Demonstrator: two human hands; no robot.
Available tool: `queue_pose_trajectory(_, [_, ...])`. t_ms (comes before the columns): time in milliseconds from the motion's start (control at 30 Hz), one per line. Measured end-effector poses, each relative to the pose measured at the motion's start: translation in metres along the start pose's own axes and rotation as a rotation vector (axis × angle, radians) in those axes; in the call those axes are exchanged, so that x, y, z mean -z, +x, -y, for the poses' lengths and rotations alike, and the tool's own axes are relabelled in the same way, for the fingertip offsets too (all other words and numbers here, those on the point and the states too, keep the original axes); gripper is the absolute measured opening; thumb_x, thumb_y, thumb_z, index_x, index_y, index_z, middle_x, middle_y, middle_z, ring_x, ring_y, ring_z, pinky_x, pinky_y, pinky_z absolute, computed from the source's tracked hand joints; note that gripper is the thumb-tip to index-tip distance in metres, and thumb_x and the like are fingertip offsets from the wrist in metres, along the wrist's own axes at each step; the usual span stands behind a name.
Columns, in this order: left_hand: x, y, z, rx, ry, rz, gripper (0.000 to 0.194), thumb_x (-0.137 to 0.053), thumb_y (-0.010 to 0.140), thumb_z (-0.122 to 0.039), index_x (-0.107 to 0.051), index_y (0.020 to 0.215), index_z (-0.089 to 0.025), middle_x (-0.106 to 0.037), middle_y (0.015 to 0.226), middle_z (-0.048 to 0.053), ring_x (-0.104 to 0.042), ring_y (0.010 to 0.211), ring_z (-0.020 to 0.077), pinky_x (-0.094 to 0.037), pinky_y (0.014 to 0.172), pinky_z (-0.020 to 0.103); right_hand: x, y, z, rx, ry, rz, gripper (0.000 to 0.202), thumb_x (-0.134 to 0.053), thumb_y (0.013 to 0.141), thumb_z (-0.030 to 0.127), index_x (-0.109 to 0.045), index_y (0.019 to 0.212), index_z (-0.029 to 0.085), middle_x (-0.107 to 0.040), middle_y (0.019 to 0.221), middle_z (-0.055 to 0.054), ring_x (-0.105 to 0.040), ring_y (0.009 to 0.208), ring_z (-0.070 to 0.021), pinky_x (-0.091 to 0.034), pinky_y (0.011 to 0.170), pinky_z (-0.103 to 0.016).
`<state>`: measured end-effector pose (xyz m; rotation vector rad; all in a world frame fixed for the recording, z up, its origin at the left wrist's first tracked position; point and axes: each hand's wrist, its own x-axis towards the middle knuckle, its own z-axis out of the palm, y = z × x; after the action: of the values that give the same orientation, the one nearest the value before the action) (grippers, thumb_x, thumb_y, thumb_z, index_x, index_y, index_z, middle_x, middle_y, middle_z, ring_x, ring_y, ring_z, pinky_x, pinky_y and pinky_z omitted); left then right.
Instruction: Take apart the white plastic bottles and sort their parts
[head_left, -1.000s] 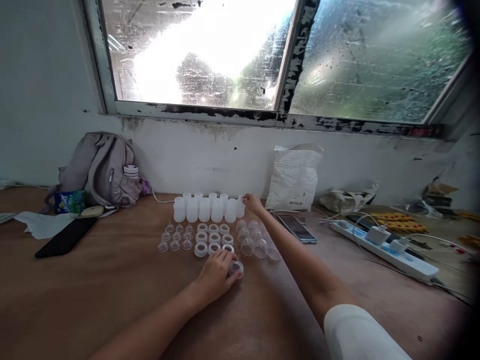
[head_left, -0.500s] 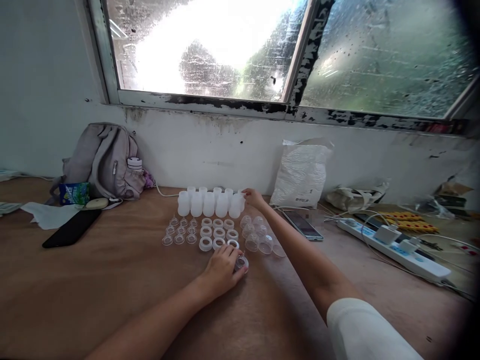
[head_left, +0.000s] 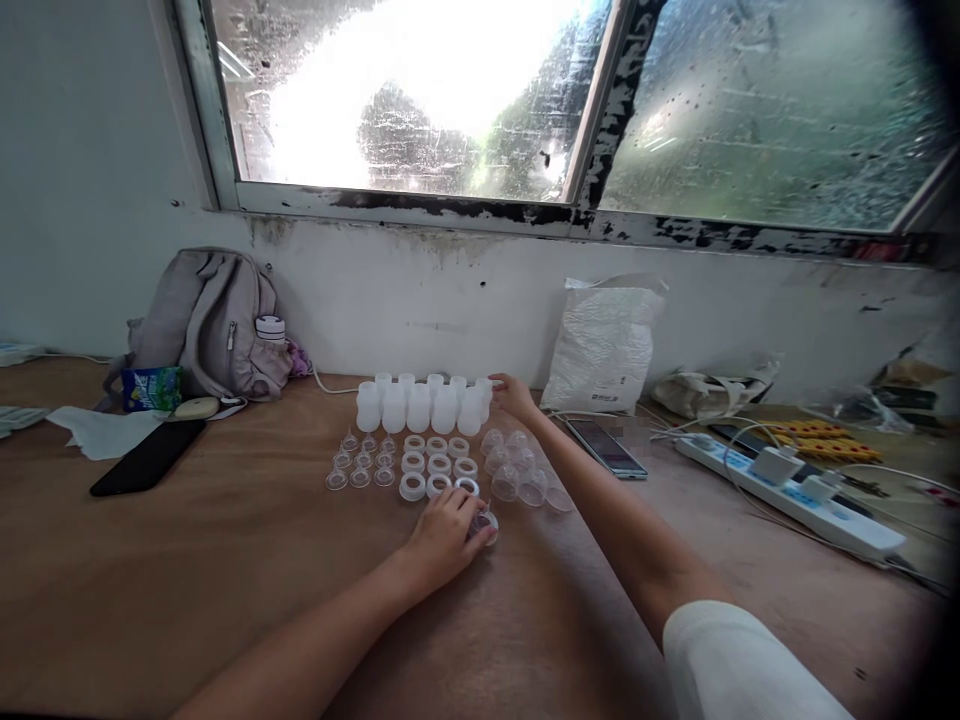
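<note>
My left hand (head_left: 444, 535) is low in the middle of the table, its fingers wrapped round a white collar ring with a clear nipple (head_left: 487, 524) in it. Farther back, my right hand (head_left: 513, 396) grips a frosted bottle (head_left: 485, 397) at the right end of the back row, by its upper part. Two rows of frosted white bottles (head_left: 418, 410) stand upright beside it. Nearer to me lie clear nipples (head_left: 361, 479), white collar rings (head_left: 413, 487) in rows, and clear dome caps (head_left: 504, 484) to the right, partly beside my right forearm.
At the left are a backpack (head_left: 206, 320), a black phone (head_left: 146, 458) and a white tissue (head_left: 109, 432). To the right are another phone (head_left: 609, 448), a white plastic bag (head_left: 604, 345) and a power strip (head_left: 795, 505) with cables. The wall (head_left: 450, 300) bounds the table behind.
My right hand has shifted very slightly right at the end bottle. My left hand stays on the collar ring with the nipple. The view has moved a little.
</note>
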<state>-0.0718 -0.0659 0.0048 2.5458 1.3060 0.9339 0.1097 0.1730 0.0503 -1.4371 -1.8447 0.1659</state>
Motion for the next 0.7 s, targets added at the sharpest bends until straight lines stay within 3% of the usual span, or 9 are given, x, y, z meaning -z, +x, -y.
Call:
queue_pose_trajectory(167, [-0.001,0.001,0.002,0.004,-0.026,-0.003,0.020,-0.048,0.081,-0.033,-0.054,0.094,-0.019,-0.056,0.094,0.003,-0.048,0.090,0.0187,-0.041,0.079,0.031,0.021,-0.019,0.023,0.057,0.019,-0.136,0.040,-0.042,0.062,0.003,-0.059,0.096,0.015,-0.063,0.079,-0.006,-0.058,0.068,-0.0160,-0.045,0.070,-0.030])
queue_pose_trajectory(300, [0.000,0.002,0.004,0.003,-0.066,-0.022,0.018,-0.051,0.080,-0.031,-0.055,0.091,-0.019,-0.057,0.093,0.004,-0.049,0.090,0.0186,-0.041,0.080,0.031,0.038,-0.078,0.053,0.174,0.068,-0.148,0.033,-0.038,0.069,0.006,-0.059,0.092,0.016,-0.061,0.083,-0.005,-0.057,0.076,-0.0151,-0.044,0.069,-0.026])
queue_pose_trajectory(400, [0.002,0.003,0.005,0.002,-0.108,-0.065,0.016,-0.053,0.078,-0.029,-0.056,0.090,-0.019,-0.057,0.093,0.004,-0.049,0.090,0.0189,-0.040,0.080,0.031,0.044,-0.146,0.071,0.289,0.186,-0.059,0.024,-0.039,0.075,0.012,-0.059,0.086,0.018,-0.059,0.078,-0.004,-0.055,0.069,-0.0146,-0.044,0.060,-0.024])
queue_pose_trajectory(500, [0.004,0.004,0.006,-0.006,-0.147,-0.127,0.015,-0.052,0.079,-0.028,-0.055,0.091,-0.020,-0.056,0.093,0.003,-0.049,0.090,0.0186,-0.040,0.081,0.032,0.043,-0.202,0.081,0.233,0.284,0.067,0.018,-0.043,0.079,0.020,-0.059,0.088,0.021,-0.058,0.081,-0.005,-0.055,0.073,-0.0157,-0.045,0.065,-0.028])
queue_pose_trajectory(600, [0.004,0.005,0.007,-0.027,-0.181,-0.190,0.015,-0.050,0.081,-0.027,-0.055,0.092,-0.019,-0.056,0.092,0.003,-0.050,0.090,0.0180,-0.040,0.080,0.031,0.040,-0.223,0.083,0.175,0.460,0.225,0.026,-0.044,0.082,0.025,-0.052,0.106,0.023,-0.057,0.101,-0.006,-0.055,0.089,-0.0174,-0.045,0.079,-0.032])
queue_pose_trajectory(700, [0.005,0.007,0.008,-0.028,-0.205,-0.245,0.014,-0.050,0.080,-0.026,-0.056,0.091,-0.018,-0.057,0.091,0.004,-0.050,0.089,0.0179,-0.041,0.080,0.031,0.040,-0.220,0.083,0.134,0.603,0.333,0.034,-0.046,0.081,0.028,-0.047,0.114,0.024,-0.051,0.117,-0.004,-0.049,0.105,-0.0184,-0.039,0.090,-0.035])
